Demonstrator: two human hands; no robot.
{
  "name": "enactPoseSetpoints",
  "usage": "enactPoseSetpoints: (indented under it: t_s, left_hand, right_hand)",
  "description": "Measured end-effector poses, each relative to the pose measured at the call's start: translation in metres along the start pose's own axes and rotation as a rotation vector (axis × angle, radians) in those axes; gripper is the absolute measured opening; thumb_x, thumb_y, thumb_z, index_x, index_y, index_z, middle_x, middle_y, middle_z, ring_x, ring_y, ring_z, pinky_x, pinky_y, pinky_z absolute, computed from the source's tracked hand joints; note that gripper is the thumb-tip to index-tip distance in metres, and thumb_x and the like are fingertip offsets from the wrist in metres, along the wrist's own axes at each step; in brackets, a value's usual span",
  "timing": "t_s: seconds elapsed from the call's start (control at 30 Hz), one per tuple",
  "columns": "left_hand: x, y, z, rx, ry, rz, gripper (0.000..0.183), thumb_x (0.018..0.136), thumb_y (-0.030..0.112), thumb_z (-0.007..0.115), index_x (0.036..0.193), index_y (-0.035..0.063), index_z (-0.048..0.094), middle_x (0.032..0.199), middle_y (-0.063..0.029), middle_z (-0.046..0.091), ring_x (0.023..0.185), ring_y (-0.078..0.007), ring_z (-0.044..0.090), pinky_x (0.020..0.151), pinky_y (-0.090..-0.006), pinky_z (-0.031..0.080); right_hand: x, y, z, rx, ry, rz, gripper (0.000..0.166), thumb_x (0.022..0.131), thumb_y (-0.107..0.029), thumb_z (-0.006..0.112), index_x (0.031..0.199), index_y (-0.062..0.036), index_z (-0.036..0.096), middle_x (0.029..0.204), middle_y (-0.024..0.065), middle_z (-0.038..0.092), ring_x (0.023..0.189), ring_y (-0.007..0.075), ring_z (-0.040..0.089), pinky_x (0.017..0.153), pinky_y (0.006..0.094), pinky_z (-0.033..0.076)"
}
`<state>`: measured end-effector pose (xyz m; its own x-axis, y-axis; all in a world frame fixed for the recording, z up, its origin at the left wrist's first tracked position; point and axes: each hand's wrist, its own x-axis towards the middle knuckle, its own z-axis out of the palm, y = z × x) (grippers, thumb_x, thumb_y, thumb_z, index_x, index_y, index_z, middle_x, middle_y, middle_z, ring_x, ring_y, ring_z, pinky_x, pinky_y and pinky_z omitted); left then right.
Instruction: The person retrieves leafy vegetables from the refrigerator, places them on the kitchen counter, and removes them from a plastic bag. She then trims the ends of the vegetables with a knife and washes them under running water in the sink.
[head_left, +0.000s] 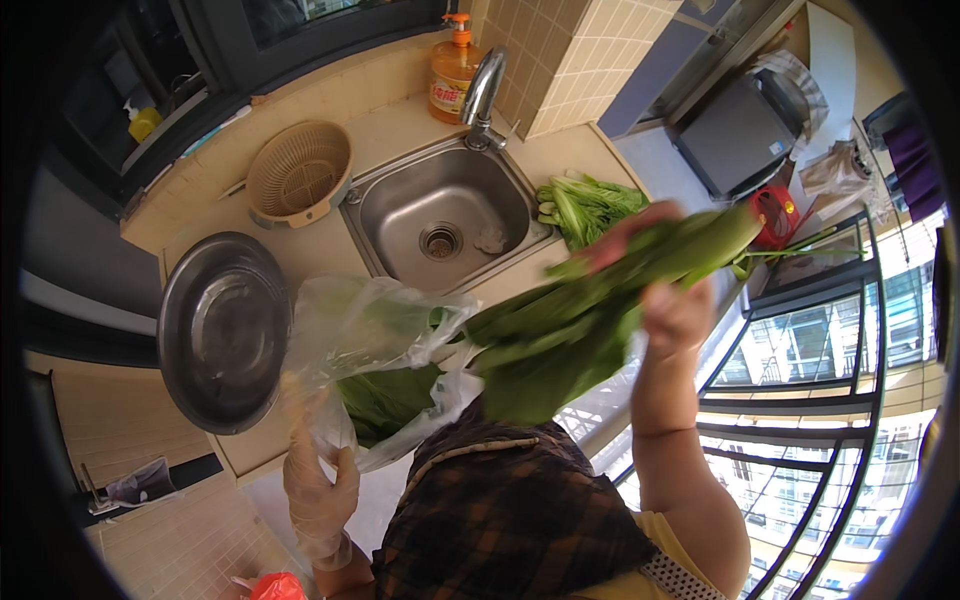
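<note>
My left hand (319, 480), in a thin clear glove, grips a clear plastic bag (360, 315) with green leaves (394, 401) inside it. My right hand (675, 315) is closed around a bunch of leafy greens (577, 337), which is blurred by motion. The pale stalks of the bunch point to the upper right, and its leaf tips reach toward the mouth of the bag. Beyond my right hand, a pile of lighter green leafy vegetable (589, 206) lies on the counter beside the sink (450, 214).
A chrome faucet (484, 97) rises behind the sink, near an orange pump bottle (454, 71). To the left are a beige colander (300, 172) and a dark metal basin (225, 330). A tiled pillar (570, 60) borders the counter. Railings (795, 405) run along the right.
</note>
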<state>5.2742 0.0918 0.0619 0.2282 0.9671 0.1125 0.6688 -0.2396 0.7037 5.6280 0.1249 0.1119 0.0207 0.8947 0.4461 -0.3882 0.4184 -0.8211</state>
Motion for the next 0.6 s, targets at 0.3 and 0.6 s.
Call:
enactPoseSetpoints:
  t_s: [0.3, 0.6]
  left_hand:
    - [-0.004, -0.006, 0.019, -0.026, 0.083, -0.068, 0.082, 0.068, -0.011, 0.046, 0.144, 0.0014, 0.021, 0.13, -0.0184, 0.049, 0.071, -0.0134, 0.051, 0.065, -0.0219, 0.043]
    - [-0.002, 0.02, 0.04, -0.176, 0.229, -0.246, 0.09, 0.065, -0.017, 0.042, 0.147, 0.0089, 0.016, 0.138, -0.0173, 0.041, 0.071, -0.0077, 0.047, 0.063, -0.0168, 0.042]
  right_hand:
    - [0.037, 0.032, -0.204, -1.315, -0.025, 0.622, 0.051, 0.07, -0.011, 0.063, 0.118, 0.0005, 0.052, 0.104, 0.0184, 0.061, 0.096, 0.0288, 0.059, 0.085, 0.0357, 0.046]
    - [-0.004, 0.18, -0.245, -1.784, -0.007, 0.42, 0.071, 0.068, -0.009, 0.061, 0.135, -0.0092, 0.038, 0.122, 0.015, 0.051, 0.105, 0.033, 0.053, 0.087, 0.0426, 0.043]
